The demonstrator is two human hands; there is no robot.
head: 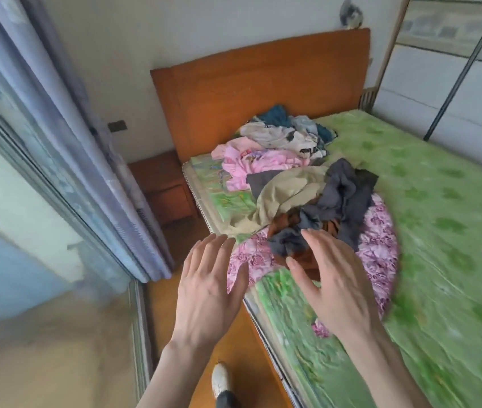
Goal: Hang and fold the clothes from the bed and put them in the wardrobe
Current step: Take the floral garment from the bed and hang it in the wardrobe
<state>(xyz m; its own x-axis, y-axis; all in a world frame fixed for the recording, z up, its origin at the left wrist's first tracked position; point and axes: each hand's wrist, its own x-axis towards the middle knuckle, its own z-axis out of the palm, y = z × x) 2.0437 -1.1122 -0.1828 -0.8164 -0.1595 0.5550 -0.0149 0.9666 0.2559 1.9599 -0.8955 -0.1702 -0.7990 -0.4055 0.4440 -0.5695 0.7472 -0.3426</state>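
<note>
Head view, hands: we have 2 bare hands out over the bed's near corner, the left hand [207, 293] and the right hand [337, 278]; both have straight, spread fingers, palms down, holding nothing.
Head view, where the clothes lie: all on the green bedspread [440, 231], in 2 loose heaps between us and the wooden headboard [263, 83].
Near heap: a dark grey garment [342, 192], a beige garment [287, 195] and a rust-orange piece [285, 223], all lying on a pink floral cloth [378, 240]; we count 4 fabrics, though more may be buried.
Far heap: a pink garment [251, 163], a pale cream one [278, 134] and a teal one [275, 114]; at least 3, the rest too tangled to count.
Contact: our right fingertips are just at the grey garment's edge; we cannot tell if they touch.
Handling: we judge every piece light, limp and crumpled, nothing fragile; they will sag and drag neighbours along.
Where to grip: we would pinch the grey garment at its top fold, lift it free, then find shoulders or a waistband.
Wardrobe: likely the pale sliding panels [454, 98] beyond the bed, well apart from the heaps.
</note>
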